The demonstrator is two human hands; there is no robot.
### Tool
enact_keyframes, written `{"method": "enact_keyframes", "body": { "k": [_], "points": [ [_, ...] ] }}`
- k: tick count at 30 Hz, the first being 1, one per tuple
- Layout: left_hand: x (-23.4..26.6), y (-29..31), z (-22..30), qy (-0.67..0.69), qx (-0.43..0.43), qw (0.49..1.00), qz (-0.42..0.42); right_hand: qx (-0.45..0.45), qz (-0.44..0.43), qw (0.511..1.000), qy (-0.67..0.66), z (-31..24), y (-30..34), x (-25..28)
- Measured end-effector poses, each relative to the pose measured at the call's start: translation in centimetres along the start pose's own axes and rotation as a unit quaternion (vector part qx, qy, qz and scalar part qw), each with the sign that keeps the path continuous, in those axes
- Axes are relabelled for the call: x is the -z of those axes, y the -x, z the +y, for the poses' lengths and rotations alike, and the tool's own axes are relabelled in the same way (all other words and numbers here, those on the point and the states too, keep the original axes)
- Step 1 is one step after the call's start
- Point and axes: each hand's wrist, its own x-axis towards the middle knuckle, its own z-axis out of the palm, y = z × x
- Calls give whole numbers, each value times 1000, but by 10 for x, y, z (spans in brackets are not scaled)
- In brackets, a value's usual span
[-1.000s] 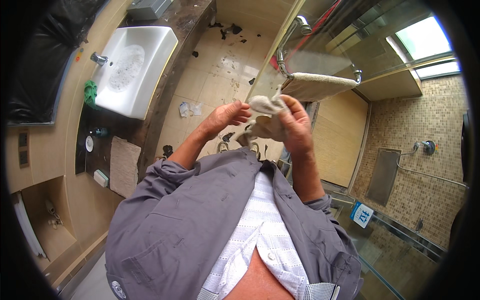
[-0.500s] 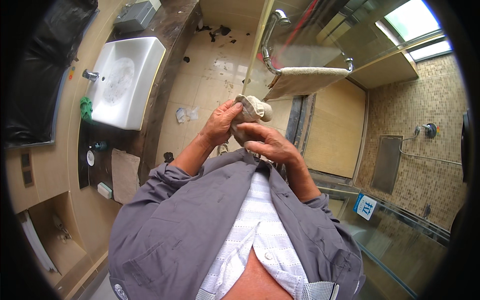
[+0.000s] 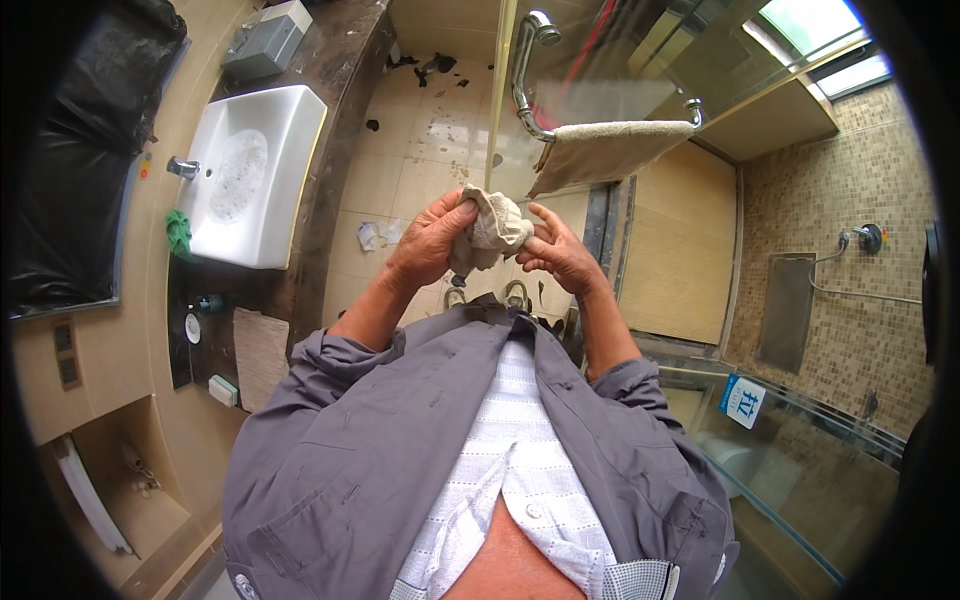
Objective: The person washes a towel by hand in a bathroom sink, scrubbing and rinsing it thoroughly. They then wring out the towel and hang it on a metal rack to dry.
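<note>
In front of my chest I hold a crumpled beige cloth work glove (image 3: 490,228) with a gathered, ribbed edge. My left hand (image 3: 432,240) grips its left side, the thumb pressed on top of the fabric. On the other side my right hand (image 3: 562,258) pinches the glove's edge between thumb and fingers, with the index finger raised. Part of the glove is hidden behind my left fingers. Both forearms are bare below rolled grey sleeves.
To the left, a white washbasin (image 3: 255,180) stands on a dark counter beside a green cloth (image 3: 178,234). A towel (image 3: 620,150) hangs on a chrome bar on the glass door ahead right. Dark scraps (image 3: 436,66) and crumpled plastic (image 3: 378,236) litter the tiled floor.
The glove has been turned and spread wider between my hands. My right hand has shifted up and right, from below the glove to its right edge.
</note>
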Motion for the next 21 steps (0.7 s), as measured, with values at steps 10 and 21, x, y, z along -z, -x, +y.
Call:
{"method": "enact_keyframes", "body": {
  "k": [10,21],
  "points": [
    [26,7,16,6,-41,999,34,-35,-62,992,107,-22,14,-8],
    [57,19,7,-377,-163,905,110,-17,148,867,475,-24,49,-5]
  ]
}}
